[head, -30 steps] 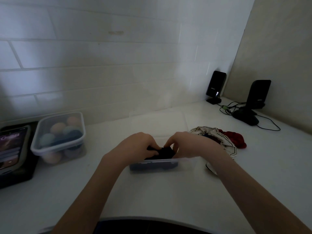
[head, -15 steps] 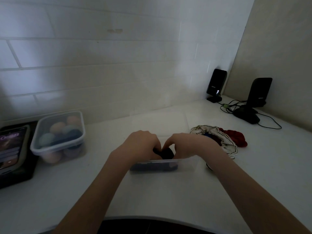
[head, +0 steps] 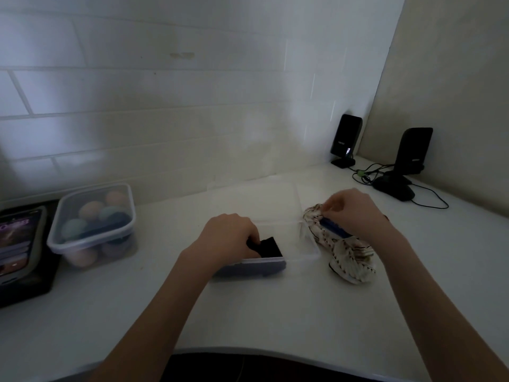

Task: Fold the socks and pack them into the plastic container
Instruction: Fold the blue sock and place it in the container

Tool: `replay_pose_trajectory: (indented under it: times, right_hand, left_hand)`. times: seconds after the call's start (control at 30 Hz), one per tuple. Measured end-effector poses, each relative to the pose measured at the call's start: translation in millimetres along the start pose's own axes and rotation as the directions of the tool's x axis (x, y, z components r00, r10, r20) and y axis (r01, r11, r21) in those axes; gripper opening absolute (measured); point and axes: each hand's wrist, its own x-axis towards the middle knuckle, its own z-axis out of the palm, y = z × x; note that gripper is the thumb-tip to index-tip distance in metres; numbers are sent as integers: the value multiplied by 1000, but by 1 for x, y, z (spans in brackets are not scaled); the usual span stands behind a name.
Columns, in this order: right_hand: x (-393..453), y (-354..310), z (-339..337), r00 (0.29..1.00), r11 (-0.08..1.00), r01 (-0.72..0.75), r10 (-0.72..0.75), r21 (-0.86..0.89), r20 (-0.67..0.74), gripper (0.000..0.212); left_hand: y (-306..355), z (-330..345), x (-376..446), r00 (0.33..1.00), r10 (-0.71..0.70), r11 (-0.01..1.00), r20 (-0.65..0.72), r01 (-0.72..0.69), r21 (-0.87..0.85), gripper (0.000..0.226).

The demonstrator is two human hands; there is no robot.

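A clear plastic container [head: 308, 253] stands on the white counter in front of me. A folded black sock [head: 271, 248] lies in its left end. My left hand [head: 228, 238] reaches into the container with curled fingers on that black sock. To the right of the container lies a pile of socks: a cream patterned sock [head: 348, 253] and a blue sock [head: 332, 226] on top of it. My right hand [head: 355, 212] is over the pile, its fingers pinching at the cream sock's upper end next to the blue one.
A clear lid [head: 256, 199] lies behind the container. A closed tub of coloured balls [head: 95, 221] stands at the left, beside a lit phone [head: 16, 238] on a black stand. Two black speakers [head: 345, 140] [head: 410, 155] with cables sit at the back right corner.
Both hands were together on the black sock in the container. My right hand has let go and moved right onto the sock pile; my left hand stays on the black sock.
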Motion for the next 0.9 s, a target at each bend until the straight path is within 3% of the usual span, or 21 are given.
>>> replay_pose_trajectory:
  times: [0.13,0.33,0.47,0.53,0.6,0.67,0.7,0.8,0.9]
  right_hand:
    - [5,15,18,992,977,-83,100,-195,78,26]
    - [3,17,25,992,918,-124,126,-377,-20,23]
    - [7,17,27,995,947,-97,95,-306,-22,23]
    - [13,18,26,983,980,-64,30,-187,-179,29]
    - [23,19,23,955,982,11,-66,-188,-288,29]
    - [35,21,22,969,955,10,-83,-297,-234,29]
    - [41,23,22,985,947,-32,-24,-320,-171,28]
    - [54,31,22,990,955,-127,138,-268,21,24]
    - [61,30,23,988,980,-96,115,-175,99,29]
  left_hand:
    - [-3,1,-1,1000,-13,998,2,13,-53,34]
    - [-4,-3,-6,996,-25,978,-86,6,-208,36]
    - [-3,-3,-8,982,-22,975,-186,-20,-223,33]
    - [-2,-2,-8,978,-28,970,-207,-24,-243,31]
    - [-1,0,-9,978,-27,968,-209,-26,-248,31]
    - [-1,2,-9,979,-25,969,-201,-25,-244,32]
    - [-1,3,-9,980,-26,970,-196,-22,-243,33]
    - [0,4,-9,980,-32,969,-195,-17,-248,33]
    - [1,5,-8,981,-37,969,-191,-12,-245,33]
